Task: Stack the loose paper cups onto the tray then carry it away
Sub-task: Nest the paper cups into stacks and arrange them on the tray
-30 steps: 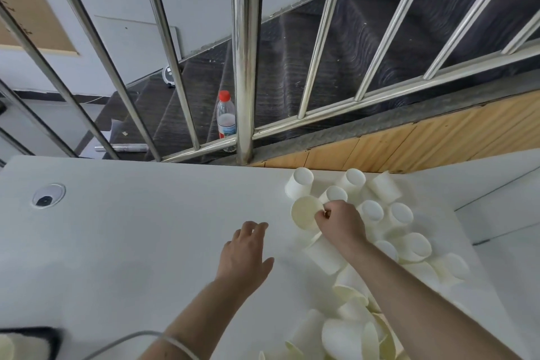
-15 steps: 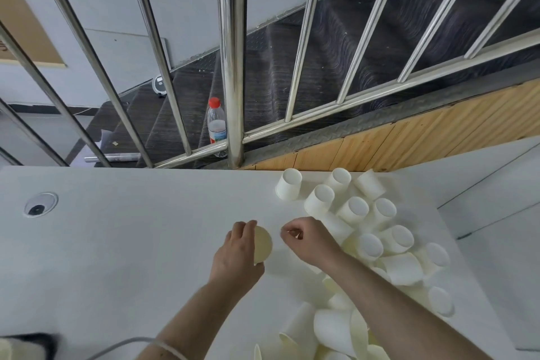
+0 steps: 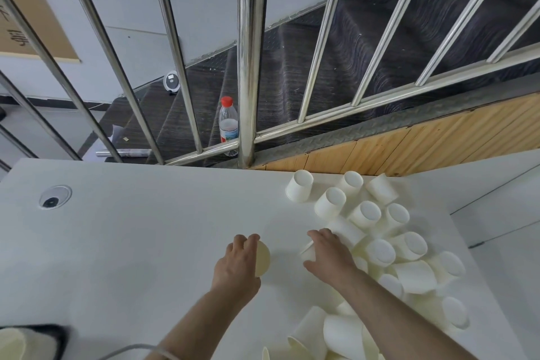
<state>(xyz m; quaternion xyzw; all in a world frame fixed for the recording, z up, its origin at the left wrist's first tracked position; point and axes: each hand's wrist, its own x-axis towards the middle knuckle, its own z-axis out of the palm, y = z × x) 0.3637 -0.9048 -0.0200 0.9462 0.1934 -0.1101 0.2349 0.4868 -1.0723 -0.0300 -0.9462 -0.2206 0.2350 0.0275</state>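
An indoor stairwell landing — steel railing (image 3: 248, 67), carpeted stairs (image 3: 365, 47), white desk (image 3: 131, 242).

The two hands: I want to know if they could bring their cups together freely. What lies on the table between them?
Nothing: in the head view, only bare white table separates the left hand, holding a cup, from the right hand.
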